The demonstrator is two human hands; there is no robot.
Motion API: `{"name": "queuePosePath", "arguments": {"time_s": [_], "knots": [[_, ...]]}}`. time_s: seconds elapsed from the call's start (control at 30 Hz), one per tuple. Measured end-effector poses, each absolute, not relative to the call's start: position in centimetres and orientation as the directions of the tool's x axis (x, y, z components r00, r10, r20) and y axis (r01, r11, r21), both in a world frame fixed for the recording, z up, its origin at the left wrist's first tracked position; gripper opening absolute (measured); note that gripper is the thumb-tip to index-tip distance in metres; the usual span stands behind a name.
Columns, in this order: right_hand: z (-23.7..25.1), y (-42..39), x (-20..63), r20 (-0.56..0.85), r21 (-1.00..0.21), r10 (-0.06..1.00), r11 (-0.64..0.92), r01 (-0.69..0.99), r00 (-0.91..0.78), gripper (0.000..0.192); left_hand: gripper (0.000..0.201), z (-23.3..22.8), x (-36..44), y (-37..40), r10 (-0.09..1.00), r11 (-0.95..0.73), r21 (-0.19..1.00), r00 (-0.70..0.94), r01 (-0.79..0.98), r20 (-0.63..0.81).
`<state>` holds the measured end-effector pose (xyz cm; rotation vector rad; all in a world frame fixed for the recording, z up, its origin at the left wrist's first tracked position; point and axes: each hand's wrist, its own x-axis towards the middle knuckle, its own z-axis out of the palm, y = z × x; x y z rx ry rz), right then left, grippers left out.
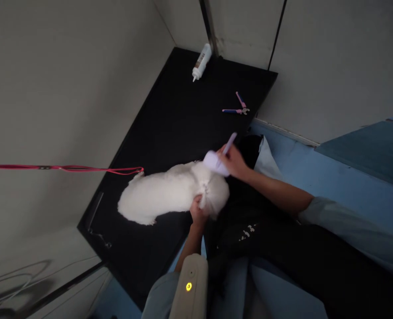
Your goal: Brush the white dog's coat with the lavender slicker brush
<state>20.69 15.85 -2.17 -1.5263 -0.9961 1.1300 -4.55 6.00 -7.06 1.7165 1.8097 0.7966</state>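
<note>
A white, fluffy dog [163, 192] lies stretched across the black table [170, 119], its head towards my body. My right hand [236, 164] is closed around the handle of a lilac brush [215, 162], slightly blurred, whose wide head touches the fur at the far side of the dog's head. On the near side of the head, my left hand [198, 212] is closed on the fur, with its fingertips partly hidden in it. The dog's face is out of sight.
A red lead [73, 168] runs from the left to the dog's rear end. Nail clippers [241, 107] lie spread at the table's right, and a white bottle [202, 62] lies at the far edge. A metal comb-like tool [96, 212] lies near the left edge.
</note>
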Motion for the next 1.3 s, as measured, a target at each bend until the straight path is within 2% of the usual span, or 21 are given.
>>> {"name": "queuePosePath", "arguments": {"time_s": [0.07,0.1,0.17,0.23,0.33,0.37,0.4,0.5,0.53,0.63,0.67,0.77,0.83,0.9,0.93,1.0,1.07,1.13,1.2,1.23,1.3], "knots": [[-2.3,15.2,20.1,-0.201,-0.979,0.98,-0.201,0.019,0.012,0.018,0.039,-7.1,-4.1,6.0,0.99,0.034,0.712,-0.124,0.702,0.074],[-2.4,15.0,19.9,-0.244,-0.97,0.969,-0.244,0.014,0.028,0.018,0.04,-7.1,-3.9,6.1,0.985,0.038,0.708,-0.147,0.705,0.093],[-2.6,14.8,19.8,-0.289,-0.953,0.931,-0.301,0.019,0.222,0.017,0.042,-7.0,-3.6,6.2,0.979,0.035,0.708,-0.167,0.705,0.118],[-2.5,14.6,19.8,-0.242,-0.964,0.912,-0.264,0.022,0.33,0.018,0.045,-6.9,-3.4,6.3,0.979,0.02,0.707,-0.158,0.707,0.13],[-2.2,14.3,19.4,-0.174,-0.984,0.984,-0.175,0.016,0.046,0.018,0.057,-6.8,-3.3,6.4,0.978,0.012,0.713,-0.158,0.701,0.139],[-2.0,14.2,19.2,-0.187,-0.982,0.982,-0.187,0.027,-0.013,0.018,0.06,-6.7,-3.2,6.4,0.977,0.018,0.717,-0.164,0.697,0.134],[-1.9,14.2,19.1,-0.209,-0.977,0.978,-0.209,0.046,0.001,0.017,0.062,-6.7,-3.2,6.3,0.978,0.031,0.72,-0.171,0.693,0.121],[-1.6,14.6,19.0,-0.202,-0.972,0.958,-0.222,0.079,0.202,0.018,0.057,-6.8,-2.9,6.0,0.982,0.077,0.726,-0.176,0.683,0.062],[-1.5,14.8,19.0,-0.175,-0.979,0.968,-0.191,0.077,0.18,0.02,0.054,-6.8,-2.9,5.9,0.982,0.085,0.728,-0.18,0.68,0.053],[-1.3,15.1,19.3,-0.156,-0.985,0.986,-0.152,0.077,-0.06,0.019,0.045,-6.8,-2.5,5.5,0.976,0.088,0.716,-0.203,0.693,0.077],[-1.2,15.3,19.4,-0.181,-0.98,0.982,-0.175,0.099,-0.059,0.017,0.042,-6.8,-2.4,5.4,0.974,0.085,0.707,-0.209,0.702,0.091],[-1.2,15.7,19.7,-0.186,-0.964,0.966,-0.214,0.156,0.178,0.017,0.029,-6.7,-1.9,5.0,0.978,0.031,0.68,-0.164,0.732,0.132],[-1.2,15.7,19.7,-0.143,-0.975,0.979,-0.164,0.148,0.147,0.019,0.024,-6.6,-1.4,4.7,0.979,-0.016,0.658,-0.122,0.752,0.163],[-1.3,15.8,19.6,-0.156,-0.98,0.988,-0.152,0.126,-0.018,0.018,0.025,-6.5,-1.1,4.3,0.977,-0.042,0.635,-0.102,0.771,0.189],[-1.4,15.8,19.6,-0.188,-0.975,0.981,-0.181,0.13,-0.044,0.017,0.025,-6.4,-1.0,4.2,0.975,-0.057,0.623,-0.092,0.781,0.204],[-1.6,16.0,19.6,-0.235,-0.958,0.968,-0.246,0.146,0.089,0.017,0.024,-6.4,-0.9,4.0,0.97,-0.105,0.59,-0.047,0.8,0.237],[-1.7,16.1,19.6,-0.209,-0.96,0.955,-0.241,0.139,0.213,0.019,0.024,-6.5,-0.9,3.9,0.966,-0.165,0.561,0.017,0.811,0.259],[-1.7,16.1,19.4,-0.168,-0.976,0.982,-0.178,0.126,0.084,0.02,0.026,-6.7,-1.0,4.0,0.968,-0.19,0.561,0.059,0.805,0.244],[-1.5,16.1,19.2,-0.188,-0.975,0.981,-0.18,0.131,-0.056,0.017,0.029,-6.9,-1.1,4.0,0.971,-0.185,0.577,0.058,0.796,0.23],[-1.5,16.1,19.2,-0.212,-0.968,0.976,-0.204,0.146,-0.043,0.016,0.03,-6.9,-1.1,4.0,0.972,-0.172,0.587,0.04,0.791,0.232],[-1.4,16.2,19.3,-0.224,-0.957,0.97,-0.238,0.166,0.096,0.016,0.033,-7.0,-1.1,4.1,0.968,-0.136,0.613,-0.028,0.779,0.25]]}}
